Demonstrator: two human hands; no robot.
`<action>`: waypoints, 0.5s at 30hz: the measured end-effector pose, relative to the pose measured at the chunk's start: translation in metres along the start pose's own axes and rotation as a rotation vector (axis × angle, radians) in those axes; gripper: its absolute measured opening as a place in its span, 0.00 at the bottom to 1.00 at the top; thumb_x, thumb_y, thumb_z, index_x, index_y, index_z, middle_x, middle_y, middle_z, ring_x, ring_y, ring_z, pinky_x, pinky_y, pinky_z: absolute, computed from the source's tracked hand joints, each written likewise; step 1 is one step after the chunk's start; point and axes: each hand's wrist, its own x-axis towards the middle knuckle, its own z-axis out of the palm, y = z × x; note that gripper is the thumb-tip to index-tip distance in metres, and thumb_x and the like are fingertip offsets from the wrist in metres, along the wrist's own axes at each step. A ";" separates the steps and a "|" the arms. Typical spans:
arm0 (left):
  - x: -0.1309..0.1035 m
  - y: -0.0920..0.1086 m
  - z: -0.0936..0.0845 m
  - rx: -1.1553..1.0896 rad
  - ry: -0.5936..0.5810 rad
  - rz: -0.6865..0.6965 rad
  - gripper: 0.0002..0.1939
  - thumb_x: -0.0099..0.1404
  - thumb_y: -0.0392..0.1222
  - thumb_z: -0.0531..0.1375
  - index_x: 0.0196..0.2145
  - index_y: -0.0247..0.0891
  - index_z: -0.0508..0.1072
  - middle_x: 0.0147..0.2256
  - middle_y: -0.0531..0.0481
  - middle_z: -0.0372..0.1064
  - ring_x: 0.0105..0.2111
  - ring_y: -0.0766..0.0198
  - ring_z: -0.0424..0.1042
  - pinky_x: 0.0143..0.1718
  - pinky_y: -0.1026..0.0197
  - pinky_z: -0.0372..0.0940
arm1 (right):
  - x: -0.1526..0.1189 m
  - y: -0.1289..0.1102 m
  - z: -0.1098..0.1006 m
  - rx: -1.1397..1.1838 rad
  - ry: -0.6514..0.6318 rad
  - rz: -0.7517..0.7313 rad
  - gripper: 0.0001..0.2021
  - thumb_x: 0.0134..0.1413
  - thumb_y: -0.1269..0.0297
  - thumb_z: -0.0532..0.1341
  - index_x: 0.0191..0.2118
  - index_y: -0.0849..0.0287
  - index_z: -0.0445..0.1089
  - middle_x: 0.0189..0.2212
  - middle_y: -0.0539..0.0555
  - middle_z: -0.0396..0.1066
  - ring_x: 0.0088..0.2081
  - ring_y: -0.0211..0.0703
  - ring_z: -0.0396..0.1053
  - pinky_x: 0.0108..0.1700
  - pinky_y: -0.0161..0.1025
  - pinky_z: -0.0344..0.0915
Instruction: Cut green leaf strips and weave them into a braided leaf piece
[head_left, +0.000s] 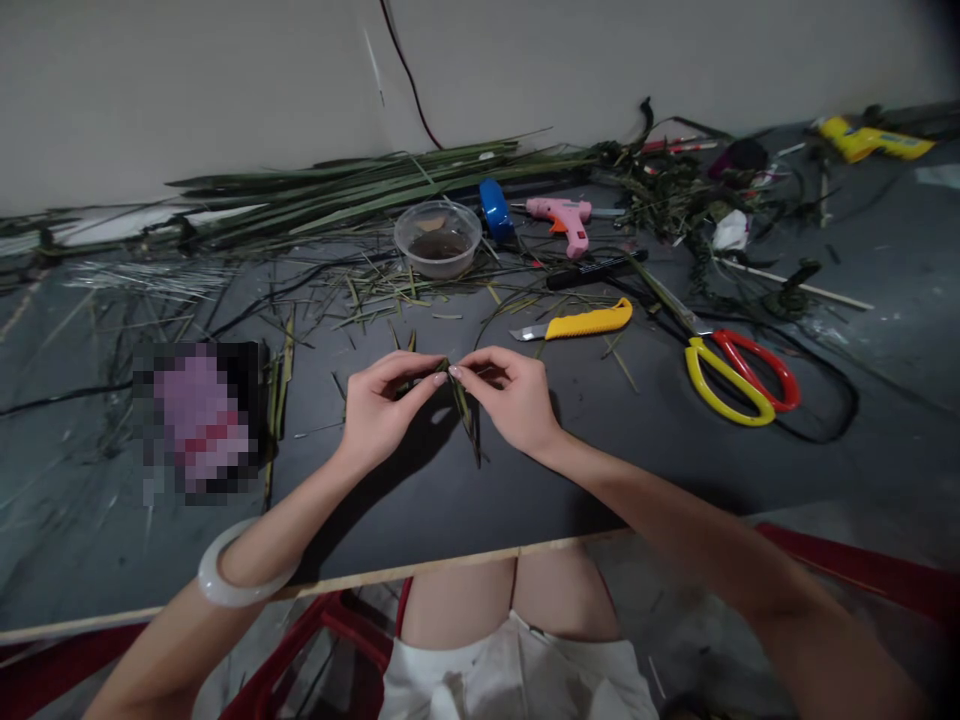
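One bowl, brownish contents; hands pinching leaves.

Single head-worn view, facing forward and down, near, across tabletop to wall

A pink glue gun lies near a plastic bowl.

The person's arms reach forward; the left grip and right grip nearly meet, thumbs pinching toward bent fingers.
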 end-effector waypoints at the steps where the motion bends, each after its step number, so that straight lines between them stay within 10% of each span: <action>1: 0.000 0.000 0.000 0.009 -0.003 0.019 0.07 0.55 0.39 0.65 0.33 0.36 0.78 0.31 0.49 0.75 0.30 0.69 0.73 0.32 0.69 0.68 | 0.000 0.000 -0.001 -0.022 0.003 -0.026 0.06 0.48 0.63 0.63 0.28 0.60 0.72 0.27 0.51 0.73 0.30 0.37 0.70 0.34 0.35 0.67; 15: 0.000 0.001 -0.019 0.535 -0.020 0.785 0.11 0.58 0.30 0.62 0.40 0.37 0.74 0.36 0.49 0.76 0.34 0.68 0.75 0.41 0.69 0.70 | 0.007 -0.005 -0.023 -0.381 -0.138 -0.622 0.05 0.54 0.75 0.58 0.32 0.63 0.71 0.30 0.55 0.75 0.34 0.38 0.72 0.40 0.34 0.69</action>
